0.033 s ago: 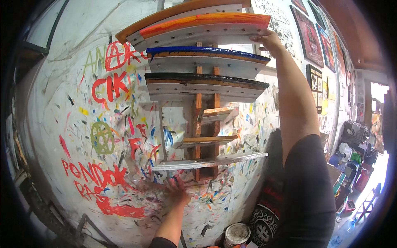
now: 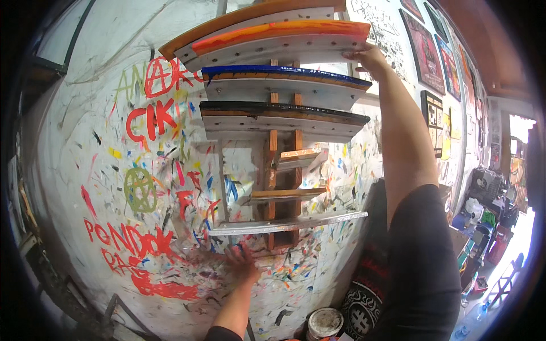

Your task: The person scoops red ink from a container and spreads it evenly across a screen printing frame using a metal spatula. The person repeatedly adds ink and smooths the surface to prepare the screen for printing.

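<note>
My right hand is raised at the right end of a squeegee with orange ink along its blade. Its fingers close on the light metal holder; part of the grip is hidden. Directly below sit a blue-inked squeegee and a black-inked squeegee, stacked on an upright wooden rack. Another squeegee with a brown edge is above the orange one. Low down, my left hand has its fingers spread before the paint-marked wall, below a bare metal bar. It holds nothing; wall contact is unclear.
Two short wooden-edged pieces rest lower on the rack. A white paint-stained bucket stands at the bottom, beside a dark printed panel. Framed posters hang at right, above clutter farther off.
</note>
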Demonstrator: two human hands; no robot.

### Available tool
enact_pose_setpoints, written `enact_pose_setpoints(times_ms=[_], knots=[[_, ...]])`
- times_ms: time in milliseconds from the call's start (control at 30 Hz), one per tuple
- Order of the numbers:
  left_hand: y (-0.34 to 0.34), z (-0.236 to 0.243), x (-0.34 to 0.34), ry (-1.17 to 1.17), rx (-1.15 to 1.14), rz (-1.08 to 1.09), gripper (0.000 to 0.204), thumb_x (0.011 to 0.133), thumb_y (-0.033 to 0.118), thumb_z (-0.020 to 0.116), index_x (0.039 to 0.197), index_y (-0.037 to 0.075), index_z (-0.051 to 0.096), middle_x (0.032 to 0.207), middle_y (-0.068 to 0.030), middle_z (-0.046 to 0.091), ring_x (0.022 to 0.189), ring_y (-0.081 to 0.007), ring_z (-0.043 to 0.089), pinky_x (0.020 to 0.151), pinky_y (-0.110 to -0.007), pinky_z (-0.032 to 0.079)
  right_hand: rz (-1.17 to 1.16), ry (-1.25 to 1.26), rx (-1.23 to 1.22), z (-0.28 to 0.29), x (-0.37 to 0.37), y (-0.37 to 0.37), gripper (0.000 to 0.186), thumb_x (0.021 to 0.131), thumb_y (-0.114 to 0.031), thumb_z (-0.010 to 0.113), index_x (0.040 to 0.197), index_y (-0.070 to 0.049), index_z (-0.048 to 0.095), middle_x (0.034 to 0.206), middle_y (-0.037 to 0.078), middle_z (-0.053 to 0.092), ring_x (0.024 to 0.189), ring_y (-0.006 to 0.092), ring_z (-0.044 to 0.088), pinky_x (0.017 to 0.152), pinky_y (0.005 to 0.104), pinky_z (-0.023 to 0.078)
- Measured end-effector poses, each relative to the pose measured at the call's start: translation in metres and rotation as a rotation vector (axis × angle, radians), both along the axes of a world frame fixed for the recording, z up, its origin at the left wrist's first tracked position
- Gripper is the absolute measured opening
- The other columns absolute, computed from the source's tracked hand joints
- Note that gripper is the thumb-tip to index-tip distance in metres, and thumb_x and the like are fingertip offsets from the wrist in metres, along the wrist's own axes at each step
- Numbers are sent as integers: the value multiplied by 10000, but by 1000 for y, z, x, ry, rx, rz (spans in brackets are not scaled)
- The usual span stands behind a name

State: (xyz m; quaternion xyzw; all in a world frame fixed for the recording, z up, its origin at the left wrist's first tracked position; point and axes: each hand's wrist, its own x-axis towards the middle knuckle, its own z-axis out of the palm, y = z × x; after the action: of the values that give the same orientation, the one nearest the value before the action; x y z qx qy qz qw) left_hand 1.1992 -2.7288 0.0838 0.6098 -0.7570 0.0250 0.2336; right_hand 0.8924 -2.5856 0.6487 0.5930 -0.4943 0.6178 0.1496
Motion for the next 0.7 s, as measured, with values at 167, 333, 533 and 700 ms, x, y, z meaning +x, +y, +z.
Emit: enact_pose_setpoints(times_ms=[167,333,533,700], knots=[[-2,-7,1,48,-74,-28,1256,643,552,762,1483,99,-56,1509,-295,14,1377,-504,15,1038,-682,145,-151,113,133,3,15,-12,532,715,-278,812,1172,-95,611,1103,51,656,1014,209,596,797,418,492],[-11,-12,-3,61,-139,-8,1285,626,569,762,1475,63,-60,1499,-310,30,1376,-502,31,1062,-653,109,-212,204,266,22,0,-24,738,682,-371,823,1282,-55,533,1153,105,624,939,228,612,825,379,483],[-21,-15,-6,-27,-179,16,1350,598,627,751,1462,20,-91,1489,-318,58,1378,-500,25,1085,-610,112,-289,270,351,33,-40,-46,793,695,-529,758,1309,-87,519,1221,136,596,1128,287,565,1000,454,373],[1,6,2,49,-76,-26,1243,660,557,741,1478,73,-59,1506,-301,32,1384,-493,8,1060,-651,132,-304,287,540,23,-19,-25,674,782,-502,673,1354,-199,485,1353,151,496,1263,320,447,1018,503,339]])
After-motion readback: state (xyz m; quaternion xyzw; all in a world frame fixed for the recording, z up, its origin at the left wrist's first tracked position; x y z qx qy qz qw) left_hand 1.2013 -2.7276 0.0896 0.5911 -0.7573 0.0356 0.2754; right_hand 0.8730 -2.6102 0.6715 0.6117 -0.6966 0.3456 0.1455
